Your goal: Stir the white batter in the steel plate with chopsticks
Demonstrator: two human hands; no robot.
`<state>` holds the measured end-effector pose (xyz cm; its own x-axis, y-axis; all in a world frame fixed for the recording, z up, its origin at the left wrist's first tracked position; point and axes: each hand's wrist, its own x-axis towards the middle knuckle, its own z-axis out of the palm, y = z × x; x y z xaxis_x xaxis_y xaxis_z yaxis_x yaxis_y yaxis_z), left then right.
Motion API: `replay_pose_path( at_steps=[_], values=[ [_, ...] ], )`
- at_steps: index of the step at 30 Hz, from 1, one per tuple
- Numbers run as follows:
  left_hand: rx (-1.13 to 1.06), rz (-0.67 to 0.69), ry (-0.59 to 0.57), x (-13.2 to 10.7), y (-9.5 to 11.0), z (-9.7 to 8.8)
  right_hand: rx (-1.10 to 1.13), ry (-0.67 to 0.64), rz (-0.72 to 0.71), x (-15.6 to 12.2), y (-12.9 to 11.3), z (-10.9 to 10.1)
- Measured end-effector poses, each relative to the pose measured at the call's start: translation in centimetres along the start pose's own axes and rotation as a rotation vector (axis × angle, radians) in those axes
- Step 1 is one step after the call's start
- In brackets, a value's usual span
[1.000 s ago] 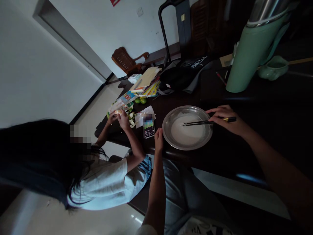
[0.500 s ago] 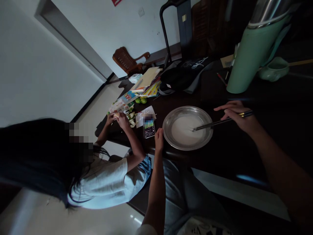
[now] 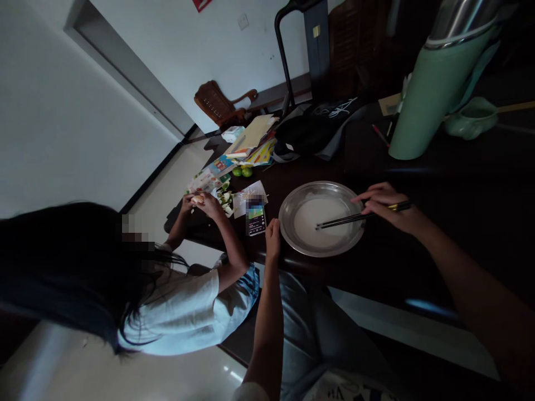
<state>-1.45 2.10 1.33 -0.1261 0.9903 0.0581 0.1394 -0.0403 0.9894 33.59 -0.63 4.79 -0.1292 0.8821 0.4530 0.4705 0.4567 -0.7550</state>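
A round metal basin (image 3: 288, 243) stands near the table's front edge with a whitish liquid (image 3: 311, 220) in it. My left hand (image 3: 272, 238) is closed at the basin's left rim, gripping it; part of the fingers is hidden. Over the right rim, my right hand (image 3: 387, 207) is closed around a pair of dark chopsticks (image 3: 346, 219) with gold-coloured bands. Their tips dip into the liquid near the middle of the basin. Just left of the basin lies a phone (image 3: 256, 220) with its screen lit.
At my left a seated person (image 3: 184, 312) holds a pale piece of food (image 3: 198, 199) over peelings (image 3: 225, 200). Green fruits (image 3: 242, 172), papers (image 3: 253, 136) and a black bag (image 3: 309, 131) lie farther back. A green flask (image 3: 437, 94) rises at the back right, beside a small green pot (image 3: 472, 118).
My right hand has moved left toward the basin, and the chopstick tips have shifted left through the liquid. The left hand keeps its place at the rim.
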Motion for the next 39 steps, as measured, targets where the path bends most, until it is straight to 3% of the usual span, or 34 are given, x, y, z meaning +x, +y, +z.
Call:
replay_pose_path(
  at_steps=[2,7,13,18,24,30,35,39],
  values=[
    [0.012,0.022,0.004,0.0,0.0,0.0,-0.031,-0.028,0.0,0.0,-0.2,0.2],
    [0.018,0.02,0.01,0.0,0.1,0.0,-0.048,0.113,0.064,0.1,0.2,-0.7],
    [0.034,0.047,-0.009,0.0,-0.1,0.0,-0.032,-0.048,0.011,0.1,-0.2,0.2],
    [0.03,0.05,-0.004,0.1,-0.3,0.0,-0.043,0.111,0.035,0.1,0.4,-0.4],
    [0.014,0.026,0.011,0.1,-0.1,0.1,-0.035,-0.036,0.0,0.1,0.0,0.2],
    [-0.008,-0.015,0.003,-0.1,0.3,0.2,-0.037,0.085,0.053,0.1,0.5,-0.5],
    [-0.006,-0.026,0.028,0.0,0.4,0.3,-0.045,-0.059,0.02,0.0,0.1,0.4],
    [-0.009,0.004,0.013,0.1,0.3,0.2,-0.068,0.056,0.032,0.1,0.2,-0.1]
  ],
)
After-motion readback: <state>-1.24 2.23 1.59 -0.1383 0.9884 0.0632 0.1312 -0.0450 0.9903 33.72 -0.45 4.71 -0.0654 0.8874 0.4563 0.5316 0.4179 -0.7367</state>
